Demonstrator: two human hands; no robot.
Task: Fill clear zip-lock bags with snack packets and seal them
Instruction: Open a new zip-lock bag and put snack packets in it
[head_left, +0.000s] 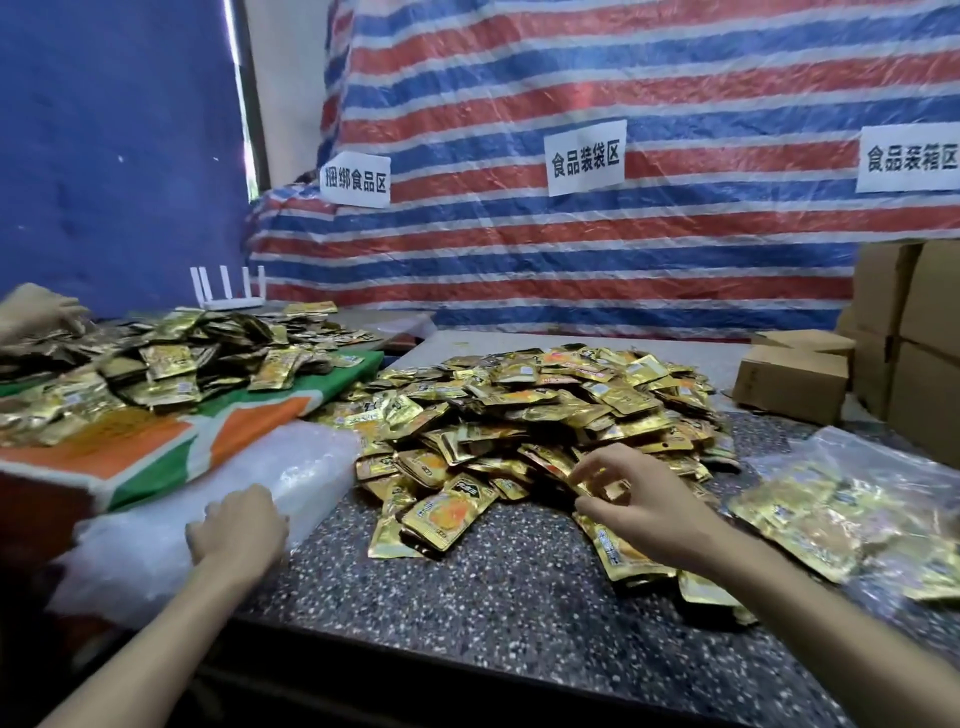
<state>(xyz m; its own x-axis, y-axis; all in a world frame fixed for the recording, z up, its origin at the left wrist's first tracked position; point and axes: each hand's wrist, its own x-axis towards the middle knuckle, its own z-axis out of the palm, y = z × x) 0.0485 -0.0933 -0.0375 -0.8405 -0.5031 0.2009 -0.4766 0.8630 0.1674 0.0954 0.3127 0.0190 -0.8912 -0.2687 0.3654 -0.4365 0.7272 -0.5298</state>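
A big heap of gold snack packets (540, 410) covers the middle of the speckled stone table (498, 587). My right hand (644, 504) reaches into the heap's near edge, its fingers curled and pinching a gold packet (602, 486). My left hand (236, 530) rests with curled fingers on a stack of clear zip-lock bags (218, 504) at the table's left side; whether it grips one I cannot tell. To the right lie filled clear bags (852, 514) with gold packets inside.
A second heap of gold packets (156, 358) lies on an orange, green and white sack (171, 447) at left, where another person's hand (36, 312) shows. Cardboard boxes (795, 379) stand at right. A white router (228, 291) sits behind. A striped tarp (571, 234) forms the back wall.
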